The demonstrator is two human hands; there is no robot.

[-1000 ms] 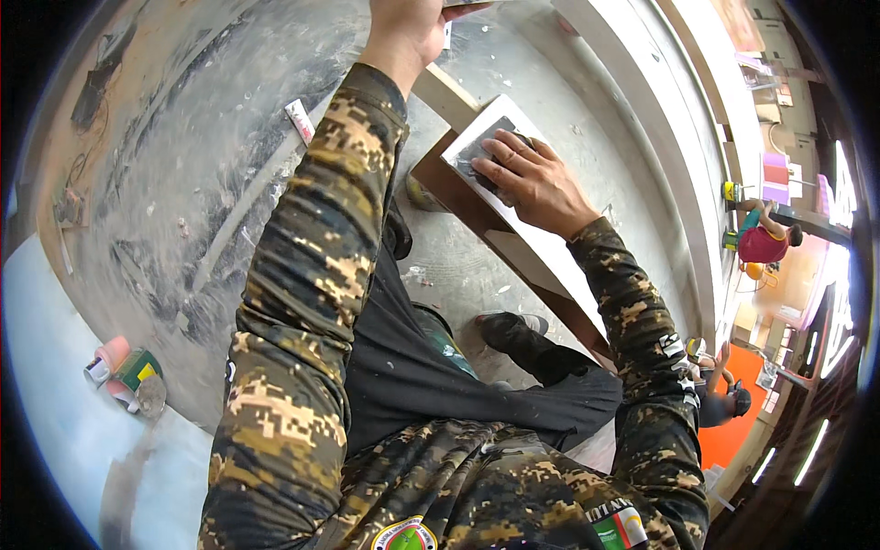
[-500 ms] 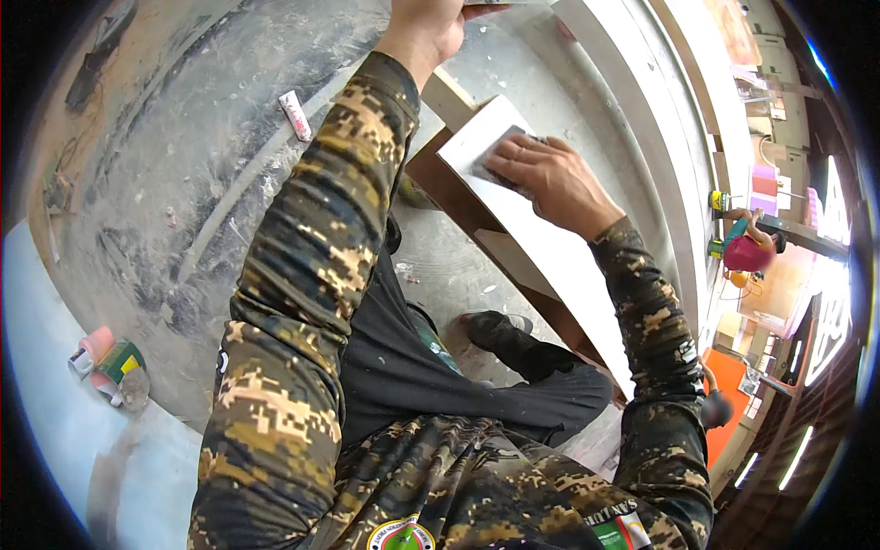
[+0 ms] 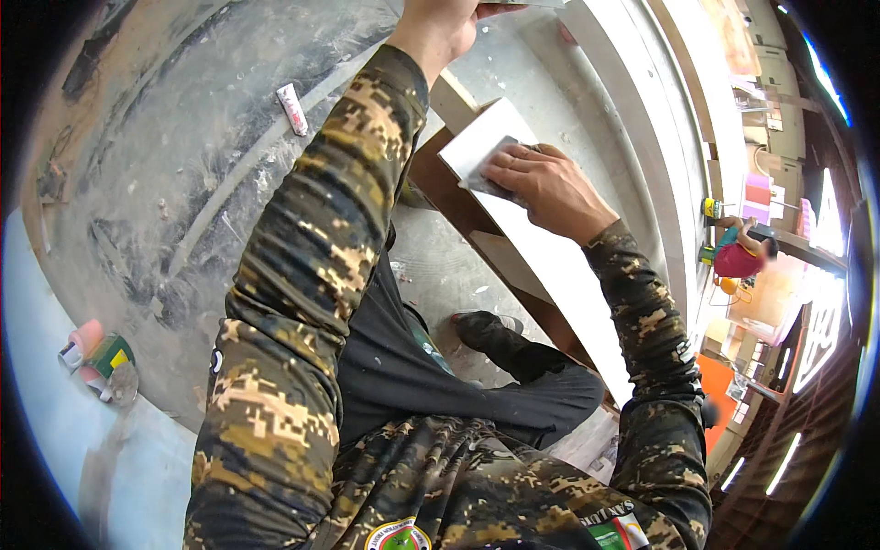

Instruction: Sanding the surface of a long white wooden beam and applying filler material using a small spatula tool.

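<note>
My right hand (image 3: pixel 557 188) presses a thin grey sheet (image 3: pixel 489 172) against the white top face of a long panel (image 3: pixel 550 266). Its fingers lie together over the sheet; whether this is sandpaper or a spreader blade I cannot tell. The panel slants from upper middle down to the right, with brown inner sides below its white face. At the top edge, my left hand (image 3: pixel 443 27) is partly cut off. Its thumb lies against a flat grey-green piece (image 3: pixel 536 4), of which only a sliver shows.
Long pale boards (image 3: pixel 642 119) curve past on the right. A white and red tube (image 3: pixel 291 109) lies on the dusty grey floor (image 3: pixel 183 128). Cans and a pink roll (image 3: pixel 87 337) stand at lower left. A person in a red top (image 3: pixel 736 257) is farther off right.
My right hand and the grey sheet have slid slightly left and nearer along the white face. My left hand has shifted a little right in view, still at the top edge.
</note>
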